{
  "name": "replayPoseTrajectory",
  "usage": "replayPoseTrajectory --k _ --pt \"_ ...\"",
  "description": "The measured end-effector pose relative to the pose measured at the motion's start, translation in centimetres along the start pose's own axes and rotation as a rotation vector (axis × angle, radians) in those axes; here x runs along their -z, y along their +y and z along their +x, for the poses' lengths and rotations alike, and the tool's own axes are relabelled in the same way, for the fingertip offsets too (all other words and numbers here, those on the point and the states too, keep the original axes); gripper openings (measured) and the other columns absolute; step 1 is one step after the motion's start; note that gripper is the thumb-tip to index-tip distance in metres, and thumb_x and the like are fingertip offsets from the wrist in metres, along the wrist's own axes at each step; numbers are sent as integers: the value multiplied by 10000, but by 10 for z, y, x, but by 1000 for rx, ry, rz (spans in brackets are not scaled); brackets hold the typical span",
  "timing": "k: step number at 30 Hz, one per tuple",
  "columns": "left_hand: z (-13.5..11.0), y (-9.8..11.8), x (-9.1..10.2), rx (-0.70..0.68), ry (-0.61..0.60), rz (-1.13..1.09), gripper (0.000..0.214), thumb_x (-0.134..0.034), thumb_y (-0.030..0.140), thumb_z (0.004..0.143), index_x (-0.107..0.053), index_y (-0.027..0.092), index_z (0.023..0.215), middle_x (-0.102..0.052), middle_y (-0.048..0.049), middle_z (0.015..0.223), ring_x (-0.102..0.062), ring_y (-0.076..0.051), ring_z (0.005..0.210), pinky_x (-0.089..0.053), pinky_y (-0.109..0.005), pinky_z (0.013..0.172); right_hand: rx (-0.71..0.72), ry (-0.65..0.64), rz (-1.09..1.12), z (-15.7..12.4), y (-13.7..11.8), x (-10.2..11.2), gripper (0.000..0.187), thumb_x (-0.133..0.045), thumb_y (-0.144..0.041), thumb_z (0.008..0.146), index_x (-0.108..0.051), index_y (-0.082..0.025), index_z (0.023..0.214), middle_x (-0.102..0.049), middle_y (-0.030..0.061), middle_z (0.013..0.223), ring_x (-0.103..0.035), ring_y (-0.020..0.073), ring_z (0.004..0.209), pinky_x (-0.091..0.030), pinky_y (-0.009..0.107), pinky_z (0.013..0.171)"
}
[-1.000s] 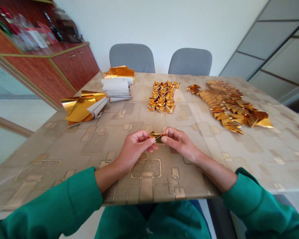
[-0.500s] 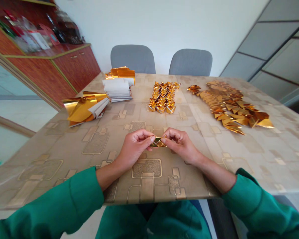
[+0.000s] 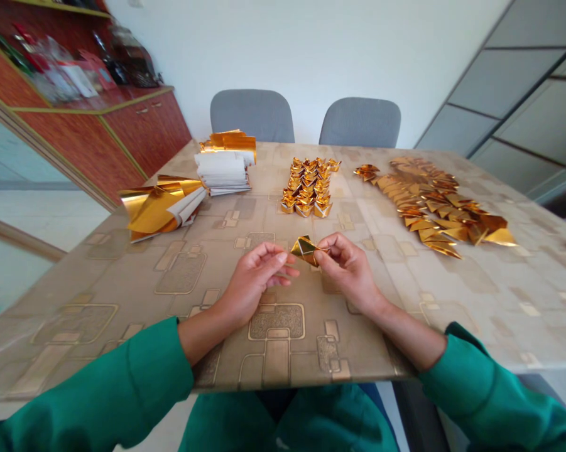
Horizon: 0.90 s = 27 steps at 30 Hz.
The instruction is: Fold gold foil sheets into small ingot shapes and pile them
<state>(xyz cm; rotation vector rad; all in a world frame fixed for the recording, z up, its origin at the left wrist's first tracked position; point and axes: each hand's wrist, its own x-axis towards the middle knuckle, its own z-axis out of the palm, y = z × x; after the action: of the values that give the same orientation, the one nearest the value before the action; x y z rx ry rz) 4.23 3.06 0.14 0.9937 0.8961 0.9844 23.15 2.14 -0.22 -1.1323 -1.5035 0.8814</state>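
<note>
Between my hands, just above the near part of the table, is a small folded gold foil paper piece (image 3: 304, 248) with pale edges. My right hand (image 3: 349, 269) pinches its right end between thumb and fingers. At the left tip of the piece, my left hand (image 3: 262, 271) has its fingers loosely apart, very close to the foil and apparently not gripping it. Farther back stand rows of finished gold foil ingot shapes (image 3: 307, 188), packed closely together.
The patterned tablecloth (image 3: 179, 273) covers the table. On the left lie gold sheets (image 3: 153, 207) and a stack of white-backed paper (image 3: 222, 172). Many flat folded gold pieces (image 3: 433, 204) spread at the right. Two grey chairs (image 3: 252, 116) stand behind the table.
The foil piece has tilted and moved slightly up, showing a pointed top. My left fingers have loosened and come away from it, while my right hand keeps its pinch.
</note>
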Motion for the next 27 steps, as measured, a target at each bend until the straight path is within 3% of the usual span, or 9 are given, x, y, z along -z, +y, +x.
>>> replayPoseTrajectory --k 4,9,21,27 --pt "-2 0 -3 41 -2 -83 248 -794 324 732 -642 158 837 -692 4 800 -673 -94 684 -504 -173 603 108 31 -82 -3 -2 -4 115 -590 -267 875 -519 -218 799 -552 -13 729 -521 128 659 -422 276 629" --pt "-2 -1 -6 28 26 -105 256 -823 309 694 -649 154 801 -683 18 698 -653 -80 632 -485 -159 578 135 4 -143 -6 -6 -9 114 -587 -199 847 -502 -218 772 -551 -17 702 -523 123 640 -422 270 619" --pt "1 -2 -6 33 57 -133 306 -854 314 640 -638 142 771 -693 8 668 -653 -86 605 -492 -164 568 163 -6 -210 -8 -8 -12 128 -585 -185 834 -493 -211 749 -553 -21 689 -531 113 627 -427 249 614" --pt "1 -4 -4 52 22 -144 304 -858 297 650 -660 129 809 -678 8 696 -625 -68 607 -478 -150 563 129 -49 -113 -8 -7 -10 163 -625 -233 841 -487 -210 757 -536 -30 698 -517 111 640 -407 244 621"
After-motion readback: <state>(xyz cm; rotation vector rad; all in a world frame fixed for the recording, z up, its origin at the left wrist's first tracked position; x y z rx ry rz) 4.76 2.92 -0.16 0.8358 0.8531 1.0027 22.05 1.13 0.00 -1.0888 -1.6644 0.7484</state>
